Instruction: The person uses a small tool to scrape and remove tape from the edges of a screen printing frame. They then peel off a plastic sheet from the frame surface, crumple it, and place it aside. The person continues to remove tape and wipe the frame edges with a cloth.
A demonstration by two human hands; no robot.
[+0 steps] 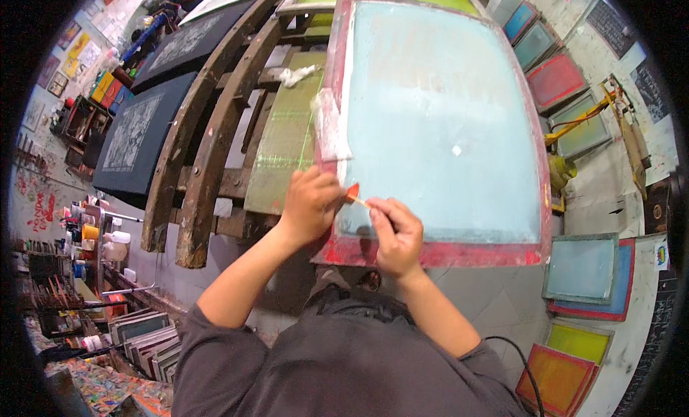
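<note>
1. Screen-printing frame [430, 256]: its red near edge reaches out over your feet, and its support there is hidden from view. Leaning in with your body could nudge it out of place.
2. Pale blue mesh [445, 194]: it spreads taut-looking right under your fingers, so a slip with a hard point could scratch or pierce it.
3. Your hands: your right hand [397, 236] pinches the stick between thumb and fingers. Your left hand [308, 205] has its fingers curled by the tip; whether they grip it, I cannot tell. If both pull unevenly, the stick could snap or flick loose.
4. Clear plastic strip [330, 126]: crinkled along the left rail, just beyond your left hand; a knuckle could catch and lift it.
5. Thin pale stick [362, 202]: it is over the mesh's near left corner. Its orange-red tip [353, 191], if wet, could smear your fingers or mark the mesh.
</note>
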